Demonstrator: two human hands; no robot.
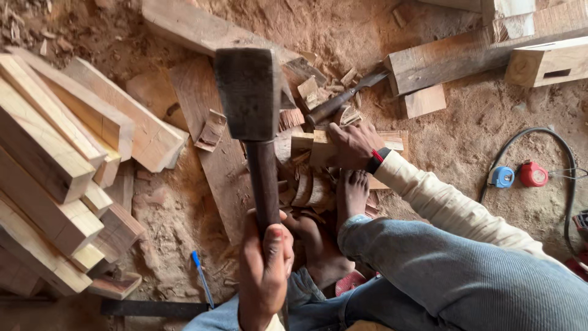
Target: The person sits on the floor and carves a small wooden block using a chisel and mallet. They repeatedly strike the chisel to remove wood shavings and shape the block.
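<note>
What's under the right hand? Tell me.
A pale wooden block, which the right hand grips and a bare foot braces. The hand covers its upper face. The left hand's mallet is raised.

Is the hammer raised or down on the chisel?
Raised: the dark wooden-handled hammer, in one hand, hangs clear of the metal chisel.

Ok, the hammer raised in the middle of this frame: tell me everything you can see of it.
The hammer has a blocky, dark, worn head that looks like metal, on a straight dark wooden handle. It is raised toward the camera, head up. One hand grips the lower handle; which hand it is cannot be told for sure. It hangs above a plank and wood offcuts, touching neither. The head hides what is beneath it.
</note>
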